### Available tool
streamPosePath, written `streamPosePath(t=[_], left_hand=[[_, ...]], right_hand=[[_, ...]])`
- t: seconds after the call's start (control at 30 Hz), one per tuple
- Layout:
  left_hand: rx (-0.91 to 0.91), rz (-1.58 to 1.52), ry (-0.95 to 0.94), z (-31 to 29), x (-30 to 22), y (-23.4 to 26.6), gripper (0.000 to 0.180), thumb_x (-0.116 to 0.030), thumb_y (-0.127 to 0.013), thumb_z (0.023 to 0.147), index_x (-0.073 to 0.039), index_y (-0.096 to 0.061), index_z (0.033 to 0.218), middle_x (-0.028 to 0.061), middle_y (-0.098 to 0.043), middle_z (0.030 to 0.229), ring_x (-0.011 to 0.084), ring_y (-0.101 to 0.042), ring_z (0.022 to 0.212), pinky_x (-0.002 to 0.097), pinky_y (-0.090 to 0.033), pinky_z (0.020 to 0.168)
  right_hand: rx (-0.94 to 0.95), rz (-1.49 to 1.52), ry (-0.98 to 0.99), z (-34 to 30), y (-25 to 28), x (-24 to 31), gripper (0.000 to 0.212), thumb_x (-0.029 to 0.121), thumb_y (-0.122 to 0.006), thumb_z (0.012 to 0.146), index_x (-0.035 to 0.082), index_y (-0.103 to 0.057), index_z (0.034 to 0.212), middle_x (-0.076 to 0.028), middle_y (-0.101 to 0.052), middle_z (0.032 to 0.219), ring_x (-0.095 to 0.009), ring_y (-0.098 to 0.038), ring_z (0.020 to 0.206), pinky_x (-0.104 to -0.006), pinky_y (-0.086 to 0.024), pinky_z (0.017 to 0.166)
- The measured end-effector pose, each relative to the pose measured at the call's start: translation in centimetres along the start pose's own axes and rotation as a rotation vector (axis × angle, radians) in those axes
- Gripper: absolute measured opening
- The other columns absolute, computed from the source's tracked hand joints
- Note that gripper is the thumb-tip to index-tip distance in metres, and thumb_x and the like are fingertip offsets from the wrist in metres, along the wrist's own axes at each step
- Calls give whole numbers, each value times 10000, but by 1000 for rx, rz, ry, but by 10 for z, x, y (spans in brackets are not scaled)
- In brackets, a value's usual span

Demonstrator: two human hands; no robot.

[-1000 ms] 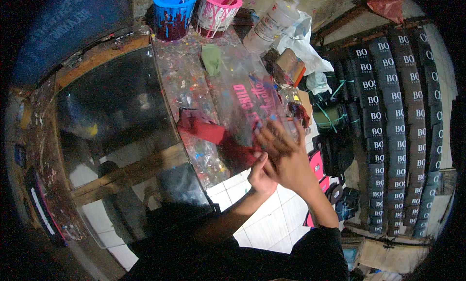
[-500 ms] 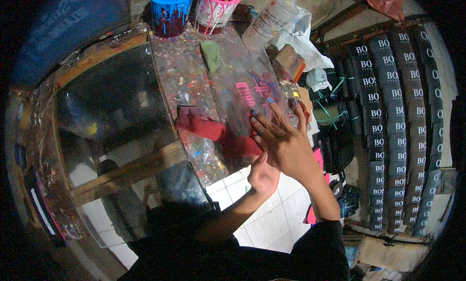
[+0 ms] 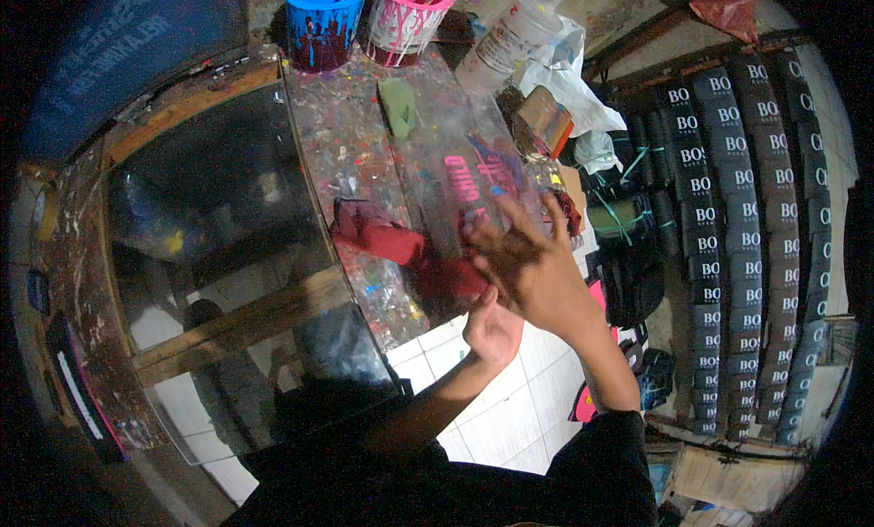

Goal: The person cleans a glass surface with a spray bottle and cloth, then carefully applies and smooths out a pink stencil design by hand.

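Observation:
A clear sheet with pink lettering [image 3: 455,183] lies on the paint-spattered board. Over its near part my right hand [image 3: 542,277] is spread open, palm down, its fingers smeared by motion; bluish paint marks a fingertip. Just below, at the board's near edge, my left hand [image 3: 494,331] is turned palm up with its thumb raised beside a dark red cloth [image 3: 387,242]. Its other fingers are curled and partly hidden, so what they pinch does not show clearly. The cloth stretches leftward from the hands across the board.
A green block [image 3: 397,108] rests farther up the board. Blue [image 3: 323,35] and pink paint pots [image 3: 405,31] and a whitish plastic bottle [image 3: 505,45] stand at the back. A framed dark glass pane [image 3: 218,199] is at left, stacked dark printed pieces [image 3: 742,213] at right.
My right hand's fingers have shifted slightly over the sheet and are now blurred, apparently lifting or sweeping. The left hand stays nearly in place.

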State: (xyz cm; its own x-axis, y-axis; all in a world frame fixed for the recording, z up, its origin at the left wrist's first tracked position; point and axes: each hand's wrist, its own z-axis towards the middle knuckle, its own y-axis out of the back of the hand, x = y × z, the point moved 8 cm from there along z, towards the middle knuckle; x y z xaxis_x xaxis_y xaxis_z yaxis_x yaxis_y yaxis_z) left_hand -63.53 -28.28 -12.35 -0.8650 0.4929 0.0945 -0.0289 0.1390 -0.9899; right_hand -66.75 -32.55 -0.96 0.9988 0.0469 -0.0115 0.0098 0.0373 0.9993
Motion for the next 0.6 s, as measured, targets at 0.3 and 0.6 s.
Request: streamPosePath(t=[0.3, 0.6], left_hand=[[-93, 28, 74, -1, 0, 1, 582, -264, -549, 942, -83, -438, 1484, 72, -473, 1516, 251, -398, 1434, 455, -248, 1216], [1, -94, 28, -2, 7, 33, 643, -406, -543, 958, -73, -426, 1495, 93, -533, 1445, 243, -494, 1308, 444, -296, 1176]], right_hand=[[-14, -31, 44, -2, 9, 10, 339, 281, -664, 917, 81, -747, 1179, -37, -675, 1326, -272, -472, 1406, -625, -225, 1193], [-56, 258, -108, -37, 46, -9, 125, 135, -730, 893, 14, -698, 886, -125, -638, 824, -337, -618, 866, -420, -496, 798]])
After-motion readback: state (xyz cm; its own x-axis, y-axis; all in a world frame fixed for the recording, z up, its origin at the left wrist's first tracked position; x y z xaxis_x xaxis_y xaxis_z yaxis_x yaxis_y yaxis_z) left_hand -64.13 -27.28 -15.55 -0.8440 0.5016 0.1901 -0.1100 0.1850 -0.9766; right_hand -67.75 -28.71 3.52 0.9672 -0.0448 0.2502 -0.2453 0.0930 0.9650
